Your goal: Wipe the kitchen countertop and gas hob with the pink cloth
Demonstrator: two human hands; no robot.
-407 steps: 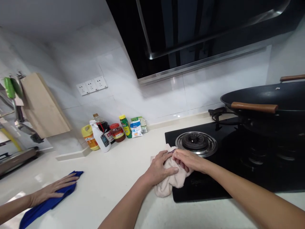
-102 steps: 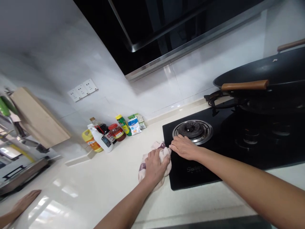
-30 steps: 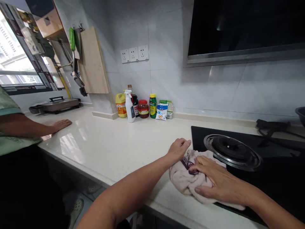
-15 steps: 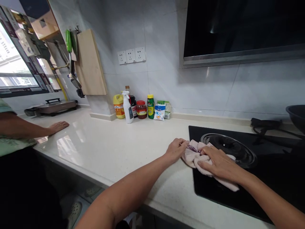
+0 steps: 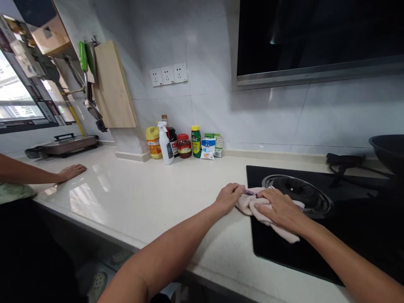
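At the left edge of the glass hob (image 5: 268, 248), the left hand (image 5: 229, 198) closes its fingers on one end of a pale pink towel (image 5: 259, 213); the right hand (image 5: 280, 208) grips its middle, probably to keep it bunched. It overlaps the counter (image 5: 132, 189); the burner (image 5: 292, 190) beside it looks obstructive, with a wok (image 5: 386, 149) and spray bottle (image 5: 165, 145) farther off.

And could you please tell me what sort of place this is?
Most likely a home kitchen: there is a black gas cooktop, a range hood above it, and a wooden cutting board hanging off to the left.
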